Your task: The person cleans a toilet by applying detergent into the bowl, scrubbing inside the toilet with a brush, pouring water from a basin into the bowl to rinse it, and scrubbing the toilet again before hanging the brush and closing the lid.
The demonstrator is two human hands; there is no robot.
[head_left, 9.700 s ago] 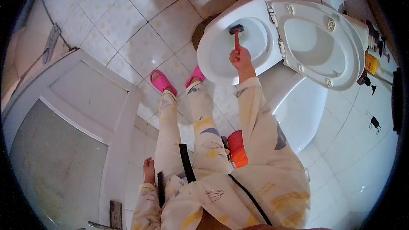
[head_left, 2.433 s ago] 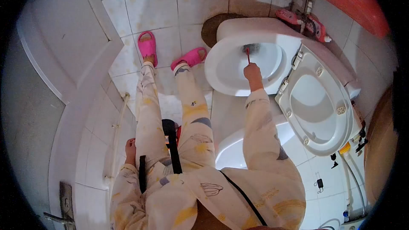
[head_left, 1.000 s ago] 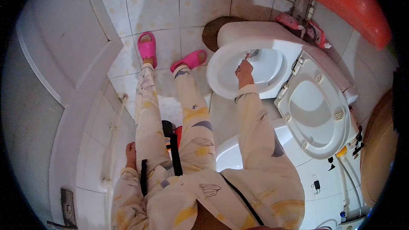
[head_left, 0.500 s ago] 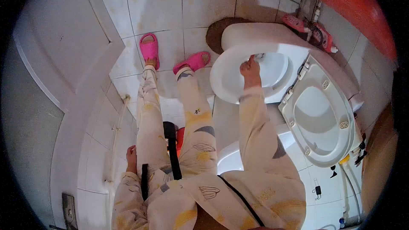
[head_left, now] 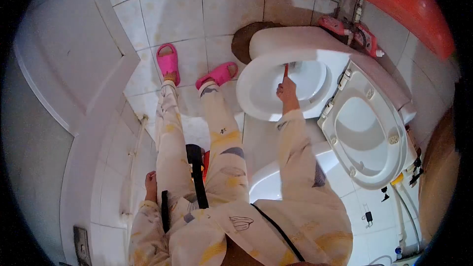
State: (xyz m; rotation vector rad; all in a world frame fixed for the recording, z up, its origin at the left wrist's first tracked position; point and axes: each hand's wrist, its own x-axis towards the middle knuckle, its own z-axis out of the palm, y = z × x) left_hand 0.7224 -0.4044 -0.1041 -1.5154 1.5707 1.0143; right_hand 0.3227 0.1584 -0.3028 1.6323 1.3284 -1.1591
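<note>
Red-handled brush (head_left: 286, 71): inside the toilet bowl (head_left: 250, 96), with head near the far inner wall and partly hidden under the rim; too hidden to tell bristle contact. Likely best pressed flat and worked in short strokes along the curve.
Right hand (head_left: 286, 90): closed around the handle, over the bowl opening; worth a firm grip with knuckles clear of porcelain.
Sleeve cuff (head_left: 293, 115): over the near rim; probably safer pushed up.
Toilet seat (head_left: 384, 113): swung open to the right, clear of the sleeve.
Left hand (head_left: 151, 184): hanging beside the left thigh (head_left: 175, 160); too small to tell open or curled.
Pink slippers (head_left: 168, 63): apart on the tiled floor (head_left: 180, 22), apparently steady for leaning.
</note>
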